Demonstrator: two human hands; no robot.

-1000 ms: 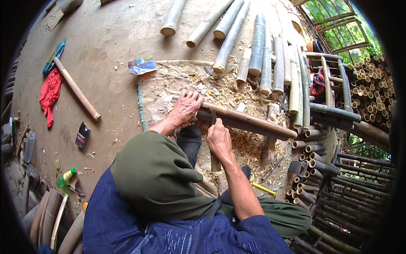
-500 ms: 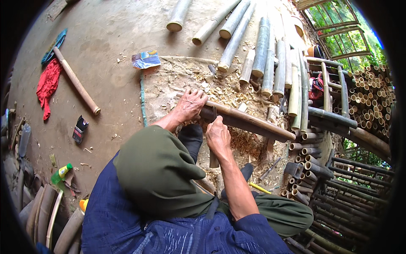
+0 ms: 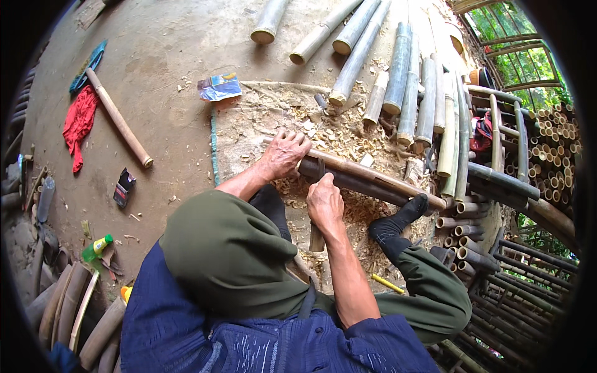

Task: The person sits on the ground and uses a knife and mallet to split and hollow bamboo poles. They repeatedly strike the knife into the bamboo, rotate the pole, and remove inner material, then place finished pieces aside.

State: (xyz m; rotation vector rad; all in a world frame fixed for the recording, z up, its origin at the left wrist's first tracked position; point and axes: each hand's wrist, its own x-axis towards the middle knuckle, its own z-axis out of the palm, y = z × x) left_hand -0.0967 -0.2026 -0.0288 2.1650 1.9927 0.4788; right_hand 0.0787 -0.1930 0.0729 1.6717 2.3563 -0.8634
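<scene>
Both hands of mine are occupied, and they stand apart from each other along one brown bamboo pole [image 3: 373,172]. This pole lies slanting before me, on top of a darker bamboo piece [image 3: 367,188]. My left hand [image 3: 286,154] is near the left end of the pole, with the back of the hand upward and the fingers bent over it, gripping; where the thumb sits, I cannot tell. The left forearm comes to the pole from the near side, slanting up to the right. My right hand [image 3: 325,204] is on the near side of the pole, closed in a fist around a knife [image 3: 316,239]. Its blade points up to the pole, and its handle comes out below the fist. The right wrist is nearly straight, and the forearm leans to the left toward the pole. My right foot [image 3: 401,225], in dark sock, has its toes at the right end of the pole. Beyond the pole lie many pale shavings [image 3: 336,137].
</scene>
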